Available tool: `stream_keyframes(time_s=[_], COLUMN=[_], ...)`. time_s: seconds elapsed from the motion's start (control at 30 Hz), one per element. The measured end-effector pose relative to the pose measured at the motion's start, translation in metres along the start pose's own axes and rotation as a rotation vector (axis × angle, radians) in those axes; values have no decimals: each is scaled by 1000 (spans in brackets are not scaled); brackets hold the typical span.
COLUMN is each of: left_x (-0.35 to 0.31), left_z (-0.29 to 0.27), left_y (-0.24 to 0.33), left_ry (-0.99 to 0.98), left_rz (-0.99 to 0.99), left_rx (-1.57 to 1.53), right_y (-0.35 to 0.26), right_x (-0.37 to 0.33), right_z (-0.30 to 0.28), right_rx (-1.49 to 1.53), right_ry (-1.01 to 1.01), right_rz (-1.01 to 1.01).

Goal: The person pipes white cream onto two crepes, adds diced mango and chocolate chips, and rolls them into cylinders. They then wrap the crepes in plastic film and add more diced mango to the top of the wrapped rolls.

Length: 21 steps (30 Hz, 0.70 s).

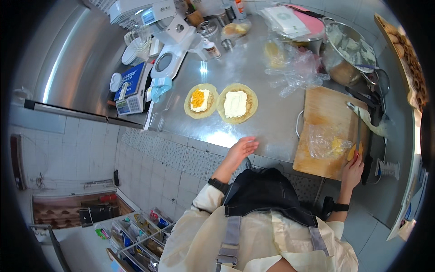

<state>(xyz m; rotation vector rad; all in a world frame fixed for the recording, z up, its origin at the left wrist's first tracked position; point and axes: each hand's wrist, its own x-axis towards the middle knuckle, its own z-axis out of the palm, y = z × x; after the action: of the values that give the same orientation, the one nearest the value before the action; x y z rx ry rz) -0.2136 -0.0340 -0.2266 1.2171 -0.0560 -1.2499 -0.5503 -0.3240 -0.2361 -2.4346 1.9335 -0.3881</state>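
My left hand [244,148] hovers by the table's front edge, fingers stretched out, holding nothing. Beyond it lie two thin round pancakes: the left pancake [209,110] carries a white cream patch topped with diced orange fruit [198,98], the right pancake [222,112] a cream square [235,104] alone. On the wooden cutting board [317,109] at the right, my right hand [353,168] is closed around a knife, its long narrow blade [359,124] pointing away from me. A yellow fruit piece [352,152] sits against the knife, and a clear plastic bag with yellow bits [336,146] lies beside it.
A whitish bag with a metal tip [369,120] lies across the board's right edge. Behind stands a metal pot [346,29] near crumpled clear plastic [294,68]. Scales [131,90], a spray bottle [210,47] and jars line the left and back.
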Motion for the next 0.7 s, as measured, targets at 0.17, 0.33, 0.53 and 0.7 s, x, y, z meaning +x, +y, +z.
stream_keyframes(time_s=[0.17, 0.33, 0.53, 0.7], left_x=[-53, -114, -187, -304], left_z=[-63, -137, -196, -260], left_y=[-17, -45, -42, -86], left_ry=[263, 435, 564, 937], left_rz=[64, 212, 446, 625], left_rx=[-255, -420, -454, -575], right_y=[-7, -112, -150, -339], right_x=[1, -38, -93, -170], right_z=[-14, -79, 152, 82], right_rx=[58, 392, 311, -95], right_ry=[260, -920, -1762, -1812], right_rz=[-242, -776, -232, -917])
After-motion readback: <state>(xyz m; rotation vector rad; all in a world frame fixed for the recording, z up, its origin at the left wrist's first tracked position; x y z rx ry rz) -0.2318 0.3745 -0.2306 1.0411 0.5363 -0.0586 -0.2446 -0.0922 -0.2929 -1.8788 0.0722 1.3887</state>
